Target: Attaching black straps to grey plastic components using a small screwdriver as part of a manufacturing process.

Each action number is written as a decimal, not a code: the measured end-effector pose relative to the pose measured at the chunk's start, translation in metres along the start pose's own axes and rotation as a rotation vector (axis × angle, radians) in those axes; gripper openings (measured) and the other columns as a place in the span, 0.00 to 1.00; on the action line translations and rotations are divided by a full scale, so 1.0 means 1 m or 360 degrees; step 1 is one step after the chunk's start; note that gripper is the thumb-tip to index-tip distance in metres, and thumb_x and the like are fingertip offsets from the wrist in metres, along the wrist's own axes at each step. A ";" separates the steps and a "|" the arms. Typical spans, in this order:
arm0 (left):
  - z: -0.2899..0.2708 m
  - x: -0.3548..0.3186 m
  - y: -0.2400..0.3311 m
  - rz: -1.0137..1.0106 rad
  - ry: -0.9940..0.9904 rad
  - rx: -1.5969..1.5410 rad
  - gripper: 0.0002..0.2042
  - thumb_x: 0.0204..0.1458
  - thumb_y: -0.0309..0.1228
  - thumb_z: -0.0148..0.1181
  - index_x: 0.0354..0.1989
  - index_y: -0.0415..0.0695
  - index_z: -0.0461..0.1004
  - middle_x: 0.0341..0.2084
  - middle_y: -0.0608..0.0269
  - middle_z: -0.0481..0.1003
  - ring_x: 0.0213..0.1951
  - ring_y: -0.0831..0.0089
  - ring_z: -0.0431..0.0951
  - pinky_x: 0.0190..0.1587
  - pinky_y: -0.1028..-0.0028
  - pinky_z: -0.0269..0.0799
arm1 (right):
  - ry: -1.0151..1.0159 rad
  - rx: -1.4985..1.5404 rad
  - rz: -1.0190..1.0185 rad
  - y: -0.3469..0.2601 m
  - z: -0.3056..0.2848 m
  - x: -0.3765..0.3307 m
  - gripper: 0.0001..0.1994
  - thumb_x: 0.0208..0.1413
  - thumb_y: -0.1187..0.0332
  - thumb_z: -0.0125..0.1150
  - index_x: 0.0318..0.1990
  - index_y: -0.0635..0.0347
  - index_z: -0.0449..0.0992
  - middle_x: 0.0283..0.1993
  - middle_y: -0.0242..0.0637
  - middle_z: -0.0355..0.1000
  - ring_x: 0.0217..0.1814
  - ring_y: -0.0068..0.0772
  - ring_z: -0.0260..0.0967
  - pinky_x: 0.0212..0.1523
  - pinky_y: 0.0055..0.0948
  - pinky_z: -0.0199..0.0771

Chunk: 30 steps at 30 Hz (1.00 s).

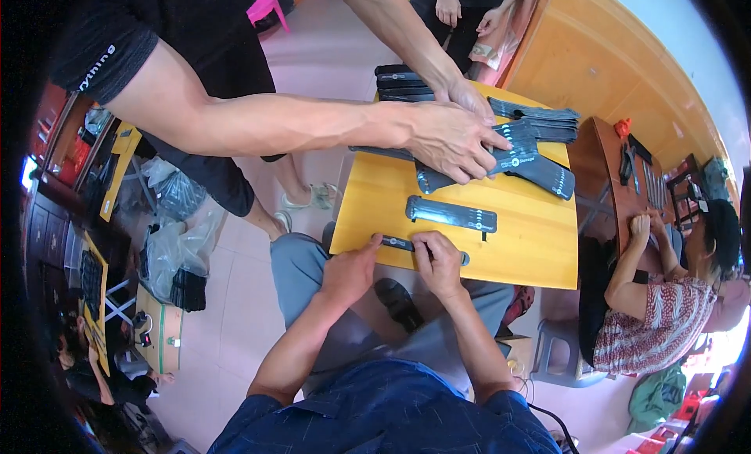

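Observation:
A short black strip point(397, 243) with pale printing lies along the near edge of the yellow table point(540, 258). My left hand point(352, 268) pinches its left end between thumb and fingers. At the other end, the curled fingers of my right hand point(440, 260) close on the same strip; a rounded dark tip point(465, 258) shows just beyond them. Farther in, a flat black strip with a glossy surface point(451, 213) lies untouched. What my fingertips cover is hidden.
A co-worker in black reaches across from the left, both hands point(458, 145) on fanned black strips point(540, 172). More stacks point(551, 125) lie at the far side. On the right, a seated person point(657, 313) works at a brown table point(606, 157), beside a grey stool point(559, 356).

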<state>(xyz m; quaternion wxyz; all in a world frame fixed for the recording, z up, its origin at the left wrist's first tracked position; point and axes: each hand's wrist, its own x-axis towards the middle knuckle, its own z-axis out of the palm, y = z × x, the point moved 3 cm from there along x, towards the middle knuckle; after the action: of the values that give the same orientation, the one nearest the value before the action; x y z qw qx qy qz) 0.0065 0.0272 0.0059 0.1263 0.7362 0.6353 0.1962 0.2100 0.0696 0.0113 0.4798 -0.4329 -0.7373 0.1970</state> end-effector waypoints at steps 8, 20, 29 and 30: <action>-0.002 0.000 0.001 0.0018 0.0025 -0.0011 0.20 0.63 0.34 0.54 0.65 0.52 0.74 0.28 0.50 0.82 0.30 0.50 0.84 0.34 0.52 0.80 | -0.0023 -0.0032 0.0000 -0.001 -0.002 0.001 0.04 0.57 0.79 0.64 0.40 0.62 0.79 0.38 0.45 0.79 0.40 0.50 0.79 0.41 0.40 0.79; -0.005 0.001 0.004 -0.0014 -0.0021 -0.0019 0.21 0.64 0.35 0.53 0.65 0.53 0.73 0.31 0.50 0.82 0.32 0.49 0.84 0.35 0.51 0.80 | -0.0029 -0.0051 0.0002 0.000 -0.001 0.001 0.04 0.57 0.78 0.64 0.40 0.62 0.79 0.38 0.44 0.79 0.40 0.49 0.79 0.41 0.40 0.79; -0.005 0.001 0.003 -0.0029 -0.0057 -0.0019 0.21 0.64 0.35 0.53 0.66 0.53 0.73 0.32 0.50 0.83 0.33 0.50 0.84 0.36 0.51 0.80 | -0.0035 -0.0048 0.0029 0.002 0.000 0.000 0.05 0.58 0.78 0.63 0.40 0.62 0.79 0.38 0.45 0.79 0.41 0.50 0.80 0.42 0.41 0.79; -0.004 0.001 0.003 -0.0030 -0.0059 -0.0018 0.21 0.64 0.35 0.53 0.66 0.53 0.72 0.32 0.50 0.83 0.33 0.50 0.84 0.36 0.51 0.80 | -0.0033 -0.0038 0.0021 0.002 0.000 0.000 0.05 0.58 0.78 0.63 0.40 0.62 0.79 0.38 0.45 0.79 0.41 0.50 0.80 0.42 0.41 0.79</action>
<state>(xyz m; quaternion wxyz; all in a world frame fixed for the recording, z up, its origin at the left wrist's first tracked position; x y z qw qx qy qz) 0.0071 0.0277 0.0113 0.1441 0.7329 0.6387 0.1848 0.2108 0.0707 0.0099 0.4657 -0.4415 -0.7415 0.1958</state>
